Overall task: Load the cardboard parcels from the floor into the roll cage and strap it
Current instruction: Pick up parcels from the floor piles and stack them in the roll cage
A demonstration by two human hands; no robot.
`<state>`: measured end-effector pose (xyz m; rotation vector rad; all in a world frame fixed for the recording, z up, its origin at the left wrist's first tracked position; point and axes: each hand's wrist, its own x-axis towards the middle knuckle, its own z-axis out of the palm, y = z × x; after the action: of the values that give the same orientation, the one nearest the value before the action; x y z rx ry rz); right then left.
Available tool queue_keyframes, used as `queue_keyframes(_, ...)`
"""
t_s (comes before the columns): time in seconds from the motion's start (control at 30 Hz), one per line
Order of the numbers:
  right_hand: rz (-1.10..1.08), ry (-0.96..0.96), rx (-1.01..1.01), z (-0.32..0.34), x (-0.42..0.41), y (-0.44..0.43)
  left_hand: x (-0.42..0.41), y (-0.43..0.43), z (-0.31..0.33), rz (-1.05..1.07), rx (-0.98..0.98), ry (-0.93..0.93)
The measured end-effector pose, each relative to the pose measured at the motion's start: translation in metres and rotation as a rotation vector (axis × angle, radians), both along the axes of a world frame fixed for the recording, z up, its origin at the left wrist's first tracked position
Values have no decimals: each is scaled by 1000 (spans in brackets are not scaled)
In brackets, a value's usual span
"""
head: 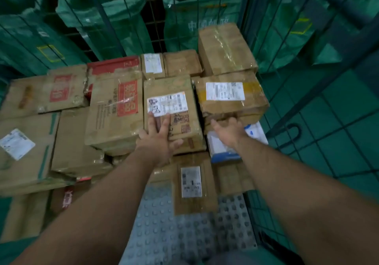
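- Below you: the roll cage's grey studded base (164,240).
- On its far part, taped brown cardboard parcels (114,110) lie packed together; a flat white-labelled parcel (192,184) lies nearest you.

Dim overall, with a green-teal cast. Soft light from above is brightest on the cardboard tops at centre. The taped parcel (226,48) at 1 o'clock shows glare streaks. Wide-angle distortion bends the cage wall (328,84) at 3 o'clock. Motion blur smears the forearms (102,203) and the label (167,104) print; corners darken.
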<state>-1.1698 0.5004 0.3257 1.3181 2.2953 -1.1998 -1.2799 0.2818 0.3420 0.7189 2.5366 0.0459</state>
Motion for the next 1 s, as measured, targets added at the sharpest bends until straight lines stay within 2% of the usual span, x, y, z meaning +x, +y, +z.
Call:
queue_keyframes(0.1,-21,101,48,-15,34,-24,10,-11,5,69,135,-42)
queue_keyframes(0.23,-53,66,25,-21,109,-85,72,-40,-4,215,373,233)
queue_keyframes(0.3,-127,39,-71,-32,155,-117,117,-63,-23,202,411,158)
queue_keyframes(0.37,-164,-24,-131,-37,202,-146,154,-82,-44,-8,364,-69)
queue_keyframes(0.47,-300,-82,-224,-44,277,-185,203,-94,-55,-288,180,-562)
queue_keyframes(0.53,-488,-78,-232,-40,329,-208,237,-85,-55,-425,57,-725)
queue_keyframes(0.67,-795,-65,-192,-17,421,-245,312,-55,-40,-674,-19,-717)
queue_keyframes(0.87,-1057,6,-128,0,528,-281,433,-29,-25,-989,-42,-567)
queue_keyframes(1.0,-1216,83,-138,3,623,-300,540,-19,-25,-1145,-125,-619)
